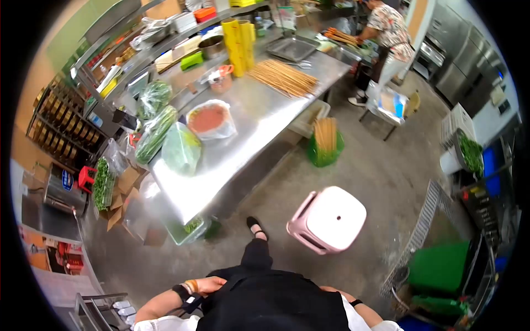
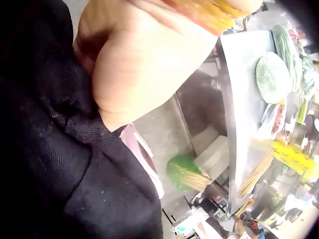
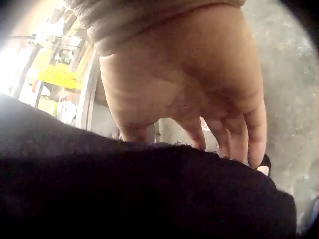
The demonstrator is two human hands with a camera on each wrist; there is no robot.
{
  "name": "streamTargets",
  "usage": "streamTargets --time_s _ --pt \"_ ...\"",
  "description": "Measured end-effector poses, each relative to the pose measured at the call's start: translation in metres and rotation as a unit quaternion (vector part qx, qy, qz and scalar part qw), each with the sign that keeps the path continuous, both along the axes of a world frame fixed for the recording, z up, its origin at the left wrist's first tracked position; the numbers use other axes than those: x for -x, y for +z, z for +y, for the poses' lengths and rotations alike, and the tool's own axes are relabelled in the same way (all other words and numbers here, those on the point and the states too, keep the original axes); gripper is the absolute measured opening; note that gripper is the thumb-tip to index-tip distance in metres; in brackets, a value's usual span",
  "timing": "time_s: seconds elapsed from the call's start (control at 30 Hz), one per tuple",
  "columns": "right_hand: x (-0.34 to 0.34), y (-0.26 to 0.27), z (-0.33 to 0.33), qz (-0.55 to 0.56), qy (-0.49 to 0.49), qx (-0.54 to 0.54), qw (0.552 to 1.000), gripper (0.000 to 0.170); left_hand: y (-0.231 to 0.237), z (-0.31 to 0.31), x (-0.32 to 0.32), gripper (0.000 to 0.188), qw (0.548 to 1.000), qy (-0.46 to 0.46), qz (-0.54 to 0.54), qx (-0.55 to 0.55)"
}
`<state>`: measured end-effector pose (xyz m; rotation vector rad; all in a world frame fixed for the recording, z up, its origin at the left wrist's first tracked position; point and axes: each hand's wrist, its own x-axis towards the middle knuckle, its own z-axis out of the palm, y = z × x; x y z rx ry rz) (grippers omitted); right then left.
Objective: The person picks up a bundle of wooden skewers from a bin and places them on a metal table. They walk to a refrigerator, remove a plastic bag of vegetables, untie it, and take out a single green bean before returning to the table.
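Note:
The wearer's left hand [image 1: 210,285] is at the side of the black apron [image 1: 270,303], beside the waist. In the left wrist view that hand [image 2: 144,64] lies against dark cloth [image 2: 99,174], and its fingertips are hidden, so I cannot tell whether it grips the fabric. On the other side, the right hand [image 3: 184,79] hangs with loosely extended fingers pointing down, their tips partly behind black cloth [image 3: 149,194]. Most of it is covered by the apron in the head view. A pink and white stool [image 1: 337,218] stands on the floor in front.
A steel table [image 1: 248,127] holds bundled skewers [image 1: 284,77], a bag of red filling [image 1: 208,118] and bagged greens [image 1: 181,149]. Under its edge sits a green bag of sticks [image 1: 326,143]. Another person [image 1: 389,30] works at the far end. Green bin [image 1: 439,267] at right.

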<state>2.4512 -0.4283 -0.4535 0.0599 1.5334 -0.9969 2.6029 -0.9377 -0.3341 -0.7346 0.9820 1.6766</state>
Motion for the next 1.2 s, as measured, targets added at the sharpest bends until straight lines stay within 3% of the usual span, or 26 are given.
streamTargets --time_s 0.1,0.23,0.27,0.33,0.37,0.4,0.43,0.47,0.53,0.57,0.67,0.7,0.73,0.8,0.87,0.93,1.0,1.07,1.13,1.2 --pt "0.047 -0.004 -0.059 0.053 0.057 -0.065 0.995 0.059 -0.023 -0.035 0.072 0.026 0.983 -0.111 0.116 0.085" --pt "0.111 -0.032 -0.152 0.184 0.229 -0.129 0.947 0.05 -0.072 -0.12 0.134 0.028 0.954 -0.215 0.209 0.019" --pt "0.129 -0.035 -0.175 0.228 0.249 -0.107 0.935 0.048 -0.072 -0.139 0.153 0.029 0.926 -0.273 0.257 0.038" --pt "0.164 -0.037 -0.204 0.319 0.207 0.038 0.924 0.032 -0.068 -0.163 0.177 0.032 0.857 -0.381 0.342 0.056" --pt "0.186 0.002 -0.229 0.28 0.222 0.019 0.934 0.024 -0.063 -0.172 0.189 0.036 0.866 -0.386 0.314 0.046" --pt "0.21 0.045 -0.255 0.242 0.233 0.001 0.942 0.017 -0.058 -0.184 0.204 0.036 0.846 -0.434 0.303 0.059" --pt "0.222 0.057 -0.265 0.096 0.119 0.084 0.985 0.017 -0.053 -0.192 0.219 0.036 0.823 -0.482 0.293 0.07" --pt "0.23 0.068 -0.27 -0.052 -0.006 0.163 0.985 0.016 -0.055 -0.195 0.228 0.036 0.797 -0.528 0.284 0.077" --pt "0.263 0.116 -0.293 -0.032 0.121 0.182 0.975 0.015 -0.079 -0.21 0.228 0.032 0.773 -0.533 0.33 0.092" --pt "0.271 0.124 -0.296 -0.145 0.081 0.202 0.965 0.016 -0.083 -0.217 0.238 0.031 0.761 -0.532 0.356 0.107" --pt "0.302 0.099 -0.31 -0.096 0.058 0.176 0.978 0.016 -0.056 -0.224 0.307 0.027 0.684 -0.614 0.356 0.171" --pt "0.314 0.083 -0.314 -0.17 0.021 0.166 0.971 0.014 -0.041 -0.221 0.34 0.025 0.682 -0.612 0.353 0.189" --pt "0.339 0.11 -0.338 -0.217 -0.021 0.12 0.969 0.012 -0.034 -0.22 0.376 0.025 0.68 -0.608 0.351 0.21" --pt "0.365 0.052 -0.34 -0.196 0.034 0.092 0.976 0.014 -0.045 -0.222 0.418 0.032 0.656 -0.316 0.579 0.366" --pt "0.416 0.046 -0.361 -0.23 0.028 0.043 0.972 0.035 -0.019 -0.204 0.492 0.037 0.629 -0.256 0.613 0.404" --pt "0.451 0.006 -0.357 -0.216 -0.015 -0.082 0.973 0.048 -0.032 -0.188 0.548 0.045 0.594 -0.244 0.643 0.417" --pt "0.462 -0.09 -0.314 0.033 0.102 -0.109 0.988 0.06 -0.055 -0.172 0.592 0.048 0.608 -0.249 0.643 0.394" --pt "0.49 -0.125 -0.285 0.208 0.252 -0.28 0.903 0.07 -0.08 -0.162 0.624 0.05 0.591 -0.272 0.652 0.39" --pt "0.507 -0.154 -0.265 0.208 0.297 -0.429 0.827 0.079 -0.098 -0.151 0.647 0.051 0.551 -0.31 0.664 0.4" --pt "0.52 -0.165 -0.261 0.139 0.303 -0.495 0.802 0.084 -0.103 -0.146 0.656 0.047 0.54 -0.337 0.653 0.411"
